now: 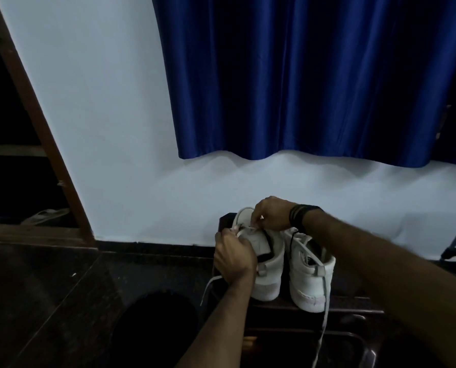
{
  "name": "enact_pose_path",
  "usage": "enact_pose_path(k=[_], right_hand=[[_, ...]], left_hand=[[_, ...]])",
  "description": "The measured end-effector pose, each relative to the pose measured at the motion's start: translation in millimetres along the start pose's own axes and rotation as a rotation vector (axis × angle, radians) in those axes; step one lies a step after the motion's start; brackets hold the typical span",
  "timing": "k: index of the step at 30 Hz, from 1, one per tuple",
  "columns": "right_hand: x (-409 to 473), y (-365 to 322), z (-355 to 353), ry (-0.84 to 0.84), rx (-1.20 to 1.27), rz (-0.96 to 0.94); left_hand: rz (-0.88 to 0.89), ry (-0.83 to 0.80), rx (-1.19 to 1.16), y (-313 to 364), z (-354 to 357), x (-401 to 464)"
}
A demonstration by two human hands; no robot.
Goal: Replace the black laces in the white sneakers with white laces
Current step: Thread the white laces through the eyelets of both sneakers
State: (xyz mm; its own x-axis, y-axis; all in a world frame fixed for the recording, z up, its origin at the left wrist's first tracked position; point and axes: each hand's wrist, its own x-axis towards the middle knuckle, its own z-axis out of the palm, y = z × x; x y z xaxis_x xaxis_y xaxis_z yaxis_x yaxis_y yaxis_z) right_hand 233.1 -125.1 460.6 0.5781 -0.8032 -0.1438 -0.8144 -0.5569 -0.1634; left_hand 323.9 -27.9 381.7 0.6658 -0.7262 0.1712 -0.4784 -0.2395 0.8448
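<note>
On the stool (223, 219), both sneakers (311, 277) stand heels toward the camera.

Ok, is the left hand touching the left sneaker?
Touching. In the head view the left hand is curled against the side of the left sneaker, its fingers pinching a white lace at the top.

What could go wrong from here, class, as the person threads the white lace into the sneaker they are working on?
1. The left sneaker stands near the front edge of the dark stool; a tug by the left hand or the right hand might tip it off.
2. A white lace trails from the right sneaker over that edge and could snag an arm.
3. The room is dim, so an eyelet may be missed.
</note>
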Motion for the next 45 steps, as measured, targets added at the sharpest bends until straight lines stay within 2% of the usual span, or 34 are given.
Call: enact_pose_path(k=[3,5,13,16,20,25,33,37,45], right_hand=[[-0.5,-0.9,5.5,-0.105,-0.002,0.024],[-2.0,-1.7,12.3,-0.076,-0.010,0.030],[-13.6,5.9,48.6,0.497,-0.155,-0.056],[-19.7,1.9,53.4,0.693,-0.334,-0.022],[-26.0,-4.5,53.1,0.615,-0.427,-0.008],[-24.8,-8.2,49.4,0.504,-0.428,-0.009],[-28.8,1.5,53.0,0.601,-0.216,0.063],[-28.3,2.4,55.2,0.541,-0.008,0.079],[-25.7,2.5,54.3,0.467,0.007,0.051]], left_hand=[[0.001,-0.011,0.009,1.7,1.9,0.8],[0.013,-0.014,0.026,2.7,2.5,1.0],[0.031,0.022,0.055,5.0,5.8,1.0],[0.036,0.018,0.080,5.7,4.9,-0.8],[0.027,0.004,0.107,7.0,2.9,-3.0],[0.042,0.000,0.109,7.6,4.1,-2.0],[0.037,-0.003,0.126,7.1,4.8,-3.2],[0.042,-0.004,0.139,5.8,5.0,-2.6],[0.067,-0.004,0.146,7.8,4.0,-3.7]])
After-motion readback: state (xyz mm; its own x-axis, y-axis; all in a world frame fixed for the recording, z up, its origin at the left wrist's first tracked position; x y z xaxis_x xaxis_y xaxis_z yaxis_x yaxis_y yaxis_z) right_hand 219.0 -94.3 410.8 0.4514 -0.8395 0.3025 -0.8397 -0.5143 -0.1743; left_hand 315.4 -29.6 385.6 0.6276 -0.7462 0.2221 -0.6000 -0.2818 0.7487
